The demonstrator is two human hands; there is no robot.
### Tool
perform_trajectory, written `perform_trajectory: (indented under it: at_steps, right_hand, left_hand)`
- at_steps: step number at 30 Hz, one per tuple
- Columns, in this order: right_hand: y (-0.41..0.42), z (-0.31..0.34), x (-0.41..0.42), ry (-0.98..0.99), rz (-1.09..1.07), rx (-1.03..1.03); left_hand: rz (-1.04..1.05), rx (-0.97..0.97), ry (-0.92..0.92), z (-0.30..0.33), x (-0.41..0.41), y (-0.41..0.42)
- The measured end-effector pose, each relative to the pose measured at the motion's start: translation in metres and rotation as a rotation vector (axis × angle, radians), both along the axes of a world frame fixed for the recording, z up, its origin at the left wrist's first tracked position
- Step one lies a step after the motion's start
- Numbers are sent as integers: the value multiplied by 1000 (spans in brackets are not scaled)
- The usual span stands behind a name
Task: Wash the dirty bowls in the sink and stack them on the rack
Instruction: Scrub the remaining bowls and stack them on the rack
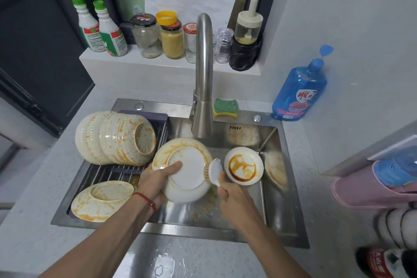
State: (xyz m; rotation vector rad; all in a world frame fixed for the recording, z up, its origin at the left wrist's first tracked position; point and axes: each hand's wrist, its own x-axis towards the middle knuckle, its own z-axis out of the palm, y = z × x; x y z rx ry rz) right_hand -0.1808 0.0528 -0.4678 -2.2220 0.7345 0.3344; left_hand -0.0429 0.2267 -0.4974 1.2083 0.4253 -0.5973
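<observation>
An upturned white ceramic bowl streaked with orange sauce (185, 169) is gripped by the left hand (158, 179) over the steel sink (291, 216), under the faucet (203, 74). A white ceramic spoon (215, 171), just right of that grip, is pinched by the right hand (232, 196). Stacked stained bowls (117, 137) lie on the rack (106, 172), left of it.

You're getting even, soft, fairly bright indoor light here with no hard shadows. The brushed stainless steel sink (274, 189) throws glare near its right wall, and the wet steel rim at bottom centre shines white. Wide-angle bend curves the grey speckled countertop (29, 228) at the edges. Bottom right corner smears out, and the whole frame's slightly soft.
</observation>
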Motion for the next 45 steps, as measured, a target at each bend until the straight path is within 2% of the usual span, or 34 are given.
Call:
perform_trajectory:
  at_steps: [3,7,10,13,17,21,25,27,29,32,36,38,40,43,45]
  right_hand:
    - [-3,-1,-1,19,-67,0]
    - [10,5,-4,22,45,-52]
    - [1,3,2,50,-34,-51]
    - [18,13,-4,38,105,-93]
    - [10,10,0,63,40,-148]
    - [35,21,-7,72,169,-155]
    - [28,22,-1,105,135,-276]
    - [48,29,-6,86,238,-301]
    - [51,29,-8,81,267,-316]
    - [34,23,-1,109,149,-357]
    - [57,29,-9,64,230,-326]
    - [47,25,-6,74,151,-352]
    - [46,25,-5,89,137,-368]
    - [67,28,-15,78,241,-359]
    - [59,23,-17,65,164,-384]
  left_hand:
    - [21,18,70,-2,-1,-4]
    - [63,-5,160,-12,2,-5]
    - [49,-20,218,-15,0,-8]
    - [83,-42,266,-14,0,-12]
    - [79,-69,317,-8,-4,-24]
    - [106,-103,345,-5,-3,-34]
    - [130,-128,389,-4,-4,-42]
    - [120,-130,414,-1,-6,-45]
    - [134,-152,421,-3,-7,-47]
    - [166,-135,415,-4,-5,-48]
    - [195,-93,415,-15,0,-45]
    - [207,-93,418,-20,3,-43]
    - [190,-96,426,-17,2,-43]
    - [155,-127,431,-7,-2,-46]
    - [148,-146,416,-4,-4,-46]
